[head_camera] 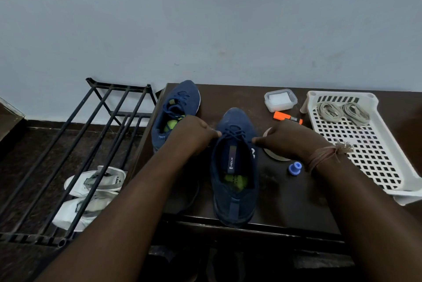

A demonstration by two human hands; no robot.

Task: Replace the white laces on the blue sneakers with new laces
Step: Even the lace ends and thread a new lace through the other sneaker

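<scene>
Two blue sneakers are seen on the dark worktop [296, 190]. The near sneaker [235, 167] is set toe away, carrying dark blue laces [235, 133]; a lace end is pinched at each side — by the left hand [194, 135] and the right hand [287, 142]. The second sneaker [175, 110] is placed behind the left hand. Two coiled pale laces [342, 111] are held in a white perforated tray [365, 156]. An orange marker [287, 118], a lidded clear box [280, 99] and a small blue cap [295, 168] are noted between shoe and tray. White shoes [91, 195] are visible under a black rack [80, 144].
</scene>
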